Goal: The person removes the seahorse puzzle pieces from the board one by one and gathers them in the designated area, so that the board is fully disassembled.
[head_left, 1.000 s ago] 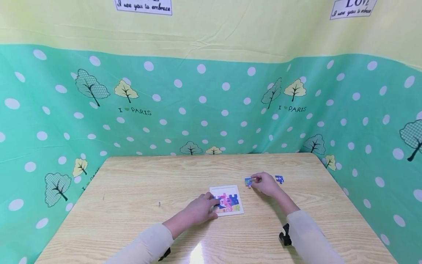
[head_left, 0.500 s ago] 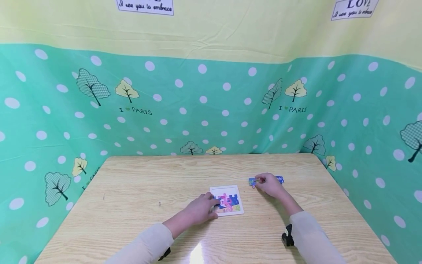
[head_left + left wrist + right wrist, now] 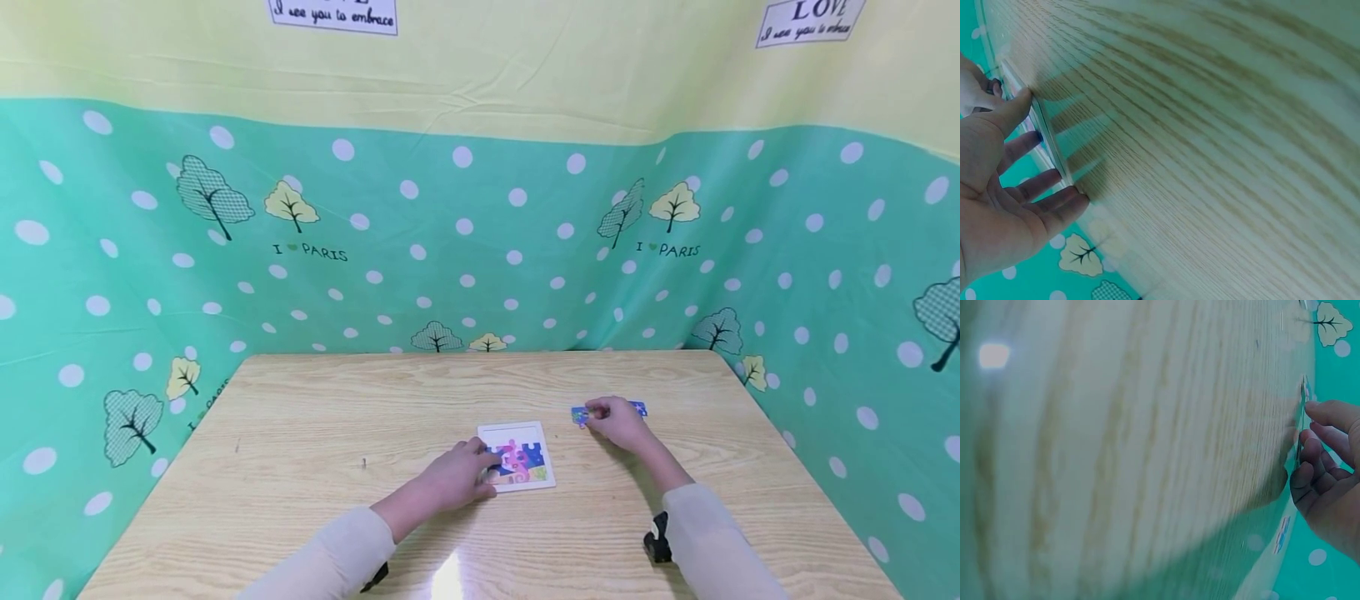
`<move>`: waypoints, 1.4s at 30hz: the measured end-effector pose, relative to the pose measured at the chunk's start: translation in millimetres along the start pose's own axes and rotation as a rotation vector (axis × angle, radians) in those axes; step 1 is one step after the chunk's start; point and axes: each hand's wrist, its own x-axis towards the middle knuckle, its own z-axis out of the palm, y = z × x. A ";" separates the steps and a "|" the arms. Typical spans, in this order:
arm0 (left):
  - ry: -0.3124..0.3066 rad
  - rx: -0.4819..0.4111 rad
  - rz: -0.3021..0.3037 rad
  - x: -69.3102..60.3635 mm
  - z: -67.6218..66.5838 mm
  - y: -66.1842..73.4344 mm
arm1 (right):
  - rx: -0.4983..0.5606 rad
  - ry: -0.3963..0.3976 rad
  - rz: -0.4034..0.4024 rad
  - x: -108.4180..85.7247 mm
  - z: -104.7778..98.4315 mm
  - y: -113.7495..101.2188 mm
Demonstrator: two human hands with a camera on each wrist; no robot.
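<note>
A white-framed jigsaw puzzle (image 3: 550, 471) lies on the table, partly filled with a pink animal on a dark blue ground. My left hand (image 3: 452, 477) rests at its left side with fingers spread. In the left wrist view, the thumb and fingertips of my left hand (image 3: 1004, 206) touch the frame's edge (image 3: 1054, 150). Right of the frame, my right hand (image 3: 622, 423) pinches a blue jigsaw piece (image 3: 578, 414) at the tabletop; the fingers cover part of it. Just beyond that hand lies another blue jigsaw piece (image 3: 640, 407), partly hidden behind it.
The wood-grain table (image 3: 360, 400) ends at a green and yellow printed curtain (image 3: 465, 250) behind and on both sides. A small dark mark (image 3: 363, 462) shows on the table left of the frame. A black wrist device (image 3: 657, 540) sits under the right sleeve.
My right hand has slid a little to the right with the jigsaw piece, and now covers more of the other piece. The left hand and the frame stay where they were.
</note>
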 end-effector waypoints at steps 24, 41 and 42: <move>0.004 -0.005 -0.001 -0.7 1.0 -0.5 | -0.069 0.002 0.011 11.7 4.5 -0.6; 0.013 0.001 0.002 -1.0 1.3 0.0 | -0.075 -0.026 0.003 10.1 3.6 -3.9; 0.014 0.004 0.004 -0.9 1.6 -0.3 | -0.072 -0.027 0.002 9.7 3.3 -4.5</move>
